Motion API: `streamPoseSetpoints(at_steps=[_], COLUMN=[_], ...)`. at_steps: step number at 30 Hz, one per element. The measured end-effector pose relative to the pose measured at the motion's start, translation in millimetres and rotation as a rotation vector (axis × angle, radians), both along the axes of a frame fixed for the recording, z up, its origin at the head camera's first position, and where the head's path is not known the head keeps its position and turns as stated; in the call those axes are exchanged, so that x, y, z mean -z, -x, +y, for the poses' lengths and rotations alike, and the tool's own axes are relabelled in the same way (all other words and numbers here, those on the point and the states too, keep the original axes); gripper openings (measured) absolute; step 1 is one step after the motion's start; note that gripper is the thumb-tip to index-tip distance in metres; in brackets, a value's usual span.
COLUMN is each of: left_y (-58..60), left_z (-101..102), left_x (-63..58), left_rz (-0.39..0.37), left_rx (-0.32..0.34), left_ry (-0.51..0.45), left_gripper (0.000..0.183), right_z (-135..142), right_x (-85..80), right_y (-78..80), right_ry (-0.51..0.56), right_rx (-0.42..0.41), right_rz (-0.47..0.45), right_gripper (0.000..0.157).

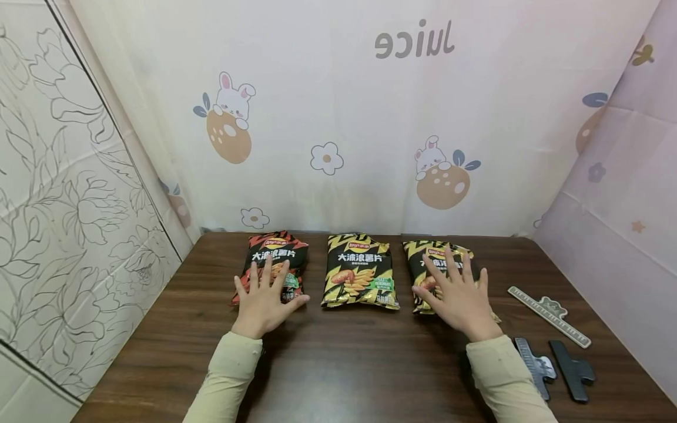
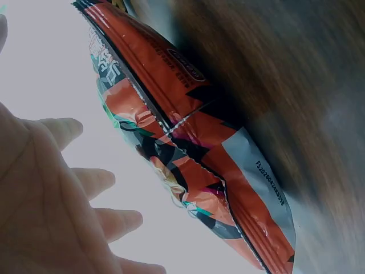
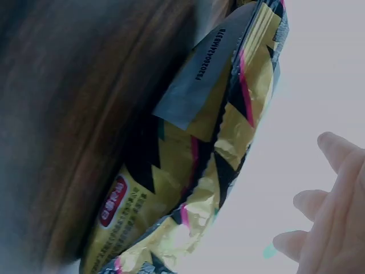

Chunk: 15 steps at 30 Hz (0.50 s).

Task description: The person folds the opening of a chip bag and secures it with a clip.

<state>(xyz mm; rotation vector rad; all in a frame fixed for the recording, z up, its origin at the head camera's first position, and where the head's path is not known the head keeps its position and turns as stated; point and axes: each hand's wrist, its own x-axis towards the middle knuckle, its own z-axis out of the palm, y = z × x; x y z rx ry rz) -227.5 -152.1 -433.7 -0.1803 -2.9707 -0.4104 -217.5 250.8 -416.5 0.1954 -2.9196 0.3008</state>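
Three chip bags lie in a row on the brown wooden table (image 1: 359, 364). My left hand (image 1: 261, 302), fingers spread, hovers over the near part of the red and black chip bag (image 1: 275, 249); the left wrist view shows a gap between the fingers and that red bag (image 2: 171, 114). Between the hands lies a yellow and black chip bag (image 1: 359, 270). Above the right-hand yellow and black chip bag (image 1: 423, 267) my right hand (image 1: 462, 299) is spread flat, partly covering it. In the right wrist view its fingertips stand apart from the yellow bag (image 3: 188, 154).
At the right of the table lie a long pale bag clip (image 1: 550, 316), a grey bag clip (image 1: 535, 367) and a black bag clip (image 1: 572, 370). A printed curtain (image 1: 328, 106) hangs behind the table, with a floral panel (image 1: 69, 194) on the left.
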Motion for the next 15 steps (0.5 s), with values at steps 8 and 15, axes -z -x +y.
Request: streamPoseSetpoints(at_steps=[8,15], left_y=[4.8,6.1], left_z=[-3,-6], left_x=[0.8,-4.0], left_rz=[0.054,0.097], left_rx=[0.007,0.030], left_ry=[0.021,0.035], left_gripper=[0.098,0.096], right_z=[-6,-17], right_x=[-10.3,-25.8], right_y=[2.3,8.4], right_ry=[0.034,0.040], right_rx=[-0.036,-0.082], right_rz=[-0.036,-0.063], right_gripper=[0.082,0.080])
